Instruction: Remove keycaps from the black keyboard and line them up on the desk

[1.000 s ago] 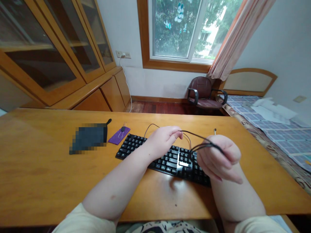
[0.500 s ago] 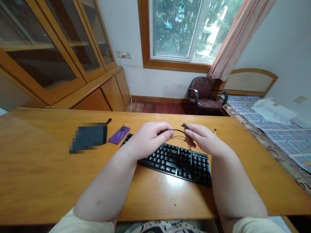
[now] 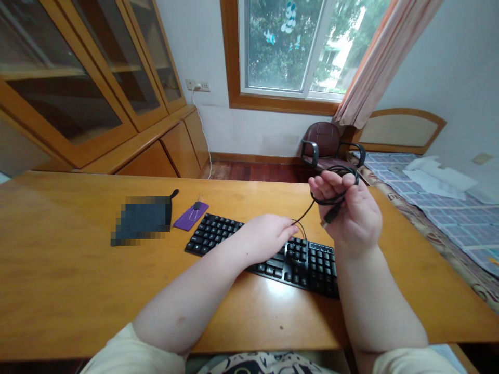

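Note:
A black keyboard (image 3: 298,265) lies at a slant on the wooden table, partly covered by my left forearm. Its thin black cable (image 3: 305,214) runs up from behind the keys into both hands. Above the keyboard, my left hand (image 3: 271,236) is closed, pinching the cable between thumb and fingers. My right hand (image 3: 353,210) is turned palm up and raised to the right, with its fingers curled round several loops of the cable. The cable's USB plug (image 3: 331,214) hangs against the right palm.
On the left of the table (image 3: 78,291) lie a dark, blurred-out pouch (image 3: 144,221) and a purple packet (image 3: 191,215) with a small black item on it. Beyond the table stand a chair (image 3: 323,140), a bed (image 3: 436,192) and a glass-fronted cabinet (image 3: 128,114).
My right hand has turned palm up and risen, showing loops of cable round its fingers. My left hand has moved right and slightly down, still pinching the cable.

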Demonstrator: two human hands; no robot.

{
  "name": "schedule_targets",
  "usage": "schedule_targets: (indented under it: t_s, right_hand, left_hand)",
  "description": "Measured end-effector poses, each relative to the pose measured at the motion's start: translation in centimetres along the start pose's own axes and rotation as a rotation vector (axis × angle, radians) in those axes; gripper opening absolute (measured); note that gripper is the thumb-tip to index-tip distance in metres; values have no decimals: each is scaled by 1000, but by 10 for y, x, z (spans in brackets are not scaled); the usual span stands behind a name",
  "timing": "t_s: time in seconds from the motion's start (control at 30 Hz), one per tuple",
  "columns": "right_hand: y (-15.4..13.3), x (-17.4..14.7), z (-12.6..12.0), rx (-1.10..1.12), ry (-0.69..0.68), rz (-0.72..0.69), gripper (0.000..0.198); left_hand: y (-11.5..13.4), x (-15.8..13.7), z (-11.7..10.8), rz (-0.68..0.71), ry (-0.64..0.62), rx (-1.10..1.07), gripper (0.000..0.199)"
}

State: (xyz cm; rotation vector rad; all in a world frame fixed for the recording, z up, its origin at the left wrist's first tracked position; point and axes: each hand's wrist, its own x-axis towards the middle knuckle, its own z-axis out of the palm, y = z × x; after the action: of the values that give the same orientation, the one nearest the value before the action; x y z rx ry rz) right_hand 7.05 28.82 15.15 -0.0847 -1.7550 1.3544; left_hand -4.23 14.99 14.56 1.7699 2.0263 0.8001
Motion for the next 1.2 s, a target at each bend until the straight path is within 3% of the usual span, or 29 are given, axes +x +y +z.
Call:
schedule_targets:
  t_s: [0.07, 0.2, 0.37, 0.47, 0.53, 0.6, 0.7, 0.8, 0.87, 0.93, 1.03, 1.1, 1.2]
  right_hand:
    - [7, 5, 1, -182, -44, -46, 23]
    - [12, 4, 4, -419, -459, 131, 28]
    - [0, -3, 1, 88, -859, 344, 42]
    - [-4, -6, -10, 328, -1116, 554, 32]
    - [-5, -8, -16, 454, -1249, 610, 29]
    - [-8, -11, -18, 587, -1139, 524, 30]
    - [-11, -8, -13, 554, -595, 316, 28]
    - [-6, 4, -11, 182, -83, 139, 23]
    - [6, 13, -13, -149, 85, 45, 24]
    - [22, 19, -15, -522, 42, 33, 24]
    - [46, 21, -13, -916, -268, 175, 21]
    - [56, 19, -9, -938, -482, 311, 25]
    - [59, 15, -5, -631, -708, 518, 43]
  left_hand:
    - [5, -3, -1, 54, -62, 25, 31]
    - [6, -12, -19, 110, 64, -3, 29]
    - [-2, -13, -33, 147, 284, -103, 23]
    - [-8, -3, -18, 133, 320, -173, 26]
    - [-14, 5, -3, 114, 310, -221, 31]
    - [-23, 14, 13, 104, 258, -267, 37]
    - [-36, 26, 28, 38, 159, -300, 37]
    - [-44, 32, 35, -10, 37, -250, 30]
    - [-45, 35, 36, -19, 5, -223, 24]
    - [-45, 36, 37, -10, 25, -230, 22]
    - [-49, 37, 39, -4, 98, -246, 22]
    - [-53, 38, 40, -45, 166, -235, 22]
    - [-57, 38, 42, -85, 265, -227, 21]
